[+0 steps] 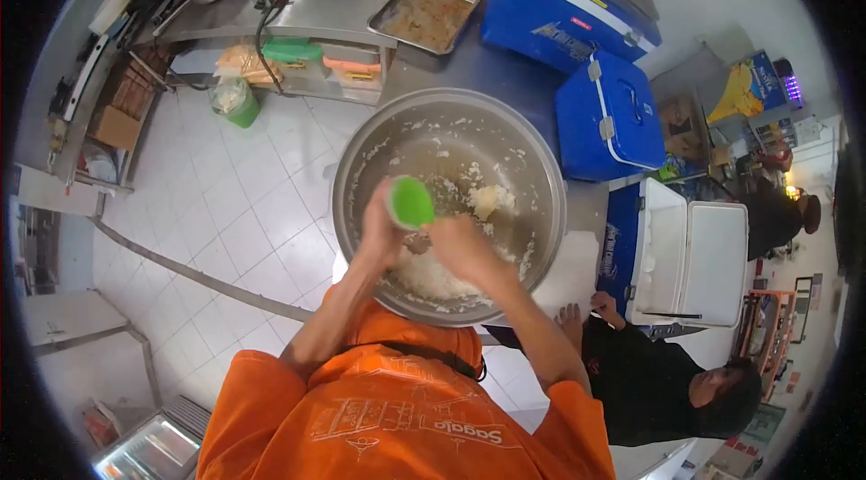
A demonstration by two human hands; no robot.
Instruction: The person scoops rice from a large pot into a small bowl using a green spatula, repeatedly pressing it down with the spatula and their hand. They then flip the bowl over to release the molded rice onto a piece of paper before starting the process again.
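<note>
A large round metal pot (538, 277) stands in front of me with white rice (433, 277) inside, and a paler yellowish lump (492, 200) lies on its right side. Above the pot, my left hand (381, 226) is wrapped round a small green bowl (412, 202), whose green side faces up. My right hand (458, 245) is closed just right of the bowl, its fingers at the bowl's lower edge. What those fingers hold, if anything, is hidden.
A metal tray of food (426, 15) lies beyond the pot. Blue cool boxes (609, 115) stand at the right, near an open white-lined one (663, 254). A person in black (654, 381) is close at my right. A green bin (236, 105) stands on the tiled floor.
</note>
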